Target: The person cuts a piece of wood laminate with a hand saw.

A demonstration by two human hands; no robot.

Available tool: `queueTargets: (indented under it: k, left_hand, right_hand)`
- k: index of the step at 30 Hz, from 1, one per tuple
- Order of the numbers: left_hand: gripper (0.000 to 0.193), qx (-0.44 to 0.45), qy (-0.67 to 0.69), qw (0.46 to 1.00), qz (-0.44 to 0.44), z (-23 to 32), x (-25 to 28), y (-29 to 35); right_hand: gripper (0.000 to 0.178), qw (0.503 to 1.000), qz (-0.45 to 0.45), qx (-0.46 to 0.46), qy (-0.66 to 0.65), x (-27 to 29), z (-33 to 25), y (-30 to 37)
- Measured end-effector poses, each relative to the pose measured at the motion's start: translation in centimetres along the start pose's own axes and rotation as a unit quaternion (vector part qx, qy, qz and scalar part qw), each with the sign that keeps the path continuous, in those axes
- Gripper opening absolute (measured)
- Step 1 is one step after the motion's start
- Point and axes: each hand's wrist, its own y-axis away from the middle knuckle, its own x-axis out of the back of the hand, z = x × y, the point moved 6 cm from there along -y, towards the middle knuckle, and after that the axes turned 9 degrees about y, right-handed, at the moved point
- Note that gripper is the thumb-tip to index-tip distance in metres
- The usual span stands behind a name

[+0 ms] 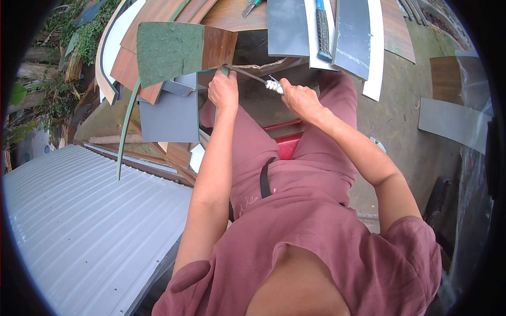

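My right hand (301, 99) is closed round the white wrapped handle (274, 86) of a tool with a long, thin metal blade (247, 75). The blade slants up and left, its far end close to my left hand (224, 90). My left hand's fingers are pressed together at the lower edge of a board, pinching a small greenish piece whose kind I cannot make out. That board has a rough green face (169, 51) and a brown wood-grain part (219, 46). A torn, pale edge (266, 65) shows just beyond the blade.
Grey panels (287, 29) and wood-look boards lie ahead, with a blue-and-black-handled tool (322, 31) on them. A green strip (126, 126) hangs at left above corrugated metal sheeting (95, 226). A red seat (289, 146) shows between my legs. More boards (453, 124) stand at right.
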Motion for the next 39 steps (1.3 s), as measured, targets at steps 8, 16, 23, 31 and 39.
queueTargets:
  k: [8,16,23,31,39]
  left_hand:
    - [0.032,-0.005,-0.001,1.000,-0.002,-0.7,-0.5,0.0]
    - [0.031,-0.007,0.003,1.000,0.008,-0.2,-0.1,0.1]
    - [0.031,-0.006,0.007,1.000,0.004,-0.5,-0.4,0.1]
    - [0.030,0.000,0.009,1.000,0.010,-0.4,0.0,0.1]
    - [0.034,0.015,0.011,1.000,-0.020,-0.5,-0.2,0.1]
  right_hand:
    - [0.007,0.999,0.030,0.014,-0.014,0.2,-3.1,-5.1]
    - [0.008,1.000,-0.009,0.008,0.014,0.4,-0.5,-0.8]
    - [0.011,1.000,-0.011,0.009,-0.006,0.5,-2.9,-5.5]
    - [0.015,0.998,-0.064,-0.013,0.015,1.0,-0.2,-0.4]
    - [0.015,0.999,-0.022,0.017,0.018,0.6,-2.5,-5.1]
